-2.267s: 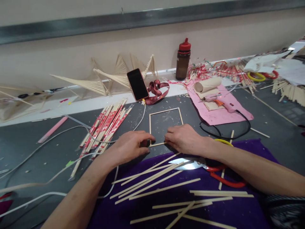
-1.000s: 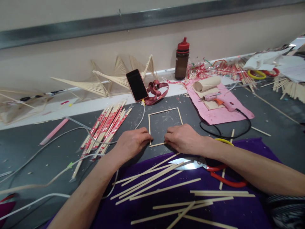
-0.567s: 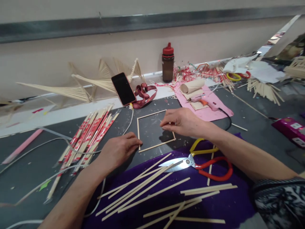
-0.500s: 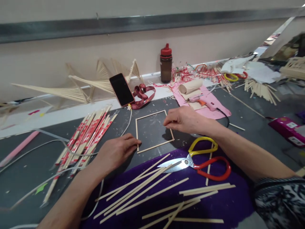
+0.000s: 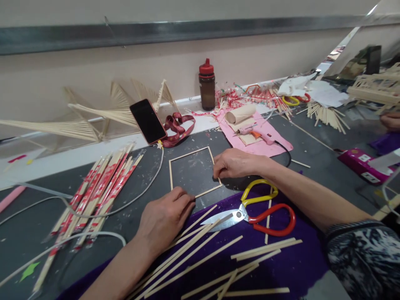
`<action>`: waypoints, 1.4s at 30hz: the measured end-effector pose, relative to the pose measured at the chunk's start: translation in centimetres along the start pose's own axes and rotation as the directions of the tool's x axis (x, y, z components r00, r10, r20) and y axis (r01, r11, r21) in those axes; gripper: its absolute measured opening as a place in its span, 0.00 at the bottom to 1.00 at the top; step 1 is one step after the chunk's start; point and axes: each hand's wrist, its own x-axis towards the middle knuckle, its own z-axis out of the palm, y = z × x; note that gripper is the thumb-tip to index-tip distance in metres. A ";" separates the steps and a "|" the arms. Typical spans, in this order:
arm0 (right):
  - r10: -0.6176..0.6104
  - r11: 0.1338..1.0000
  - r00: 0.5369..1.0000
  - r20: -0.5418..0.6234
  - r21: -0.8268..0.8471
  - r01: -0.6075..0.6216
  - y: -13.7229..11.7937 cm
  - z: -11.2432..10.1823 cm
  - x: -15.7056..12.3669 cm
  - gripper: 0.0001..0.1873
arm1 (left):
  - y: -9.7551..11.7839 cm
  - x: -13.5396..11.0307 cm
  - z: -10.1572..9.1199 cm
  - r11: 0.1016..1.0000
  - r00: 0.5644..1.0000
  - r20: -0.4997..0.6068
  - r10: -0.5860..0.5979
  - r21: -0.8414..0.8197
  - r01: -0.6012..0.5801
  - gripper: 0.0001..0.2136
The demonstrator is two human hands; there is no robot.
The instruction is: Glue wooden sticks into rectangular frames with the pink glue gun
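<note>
A square frame of thin wooden sticks lies flat on the dark table. My left hand rests at its near left corner, fingers curled and pressing down on the stick. Over at the right side, my right hand has its fingers pinched together on the frame. Several loose sticks lie on a purple cloth in front of me. Scissors with red and yellow handles lie on the cloth just under my right forearm.
A bundle of red-wrapped chopsticks lies left. A phone leans on stick models at the back. A brown bottle, a pink mat with glue gun and cord stand behind. Another person's hand shows at far right.
My right hand slid from the frame's near edge to its right side. My left hand stayed at the near left corner. The view swung to the right.
</note>
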 end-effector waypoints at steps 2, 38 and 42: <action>0.008 1.000 1.000 0.007 -0.012 -0.008 -0.1 0.1 0.0 0.10 | 0.1 0.2 0.3 1.000 1.000 -0.014 -0.012 0.015 0.012 0.13; -0.028 0.999 0.998 0.054 0.019 0.027 -0.7 0.2 -0.6 0.10 | 1.4 1.4 0.6 0.991 0.995 0.049 -0.085 0.111 0.079 0.16; -0.028 0.999 1.000 0.004 0.046 0.028 -0.7 0.3 -0.8 0.11 | 1.4 1.5 0.6 0.990 0.995 0.040 -0.090 0.110 0.085 0.16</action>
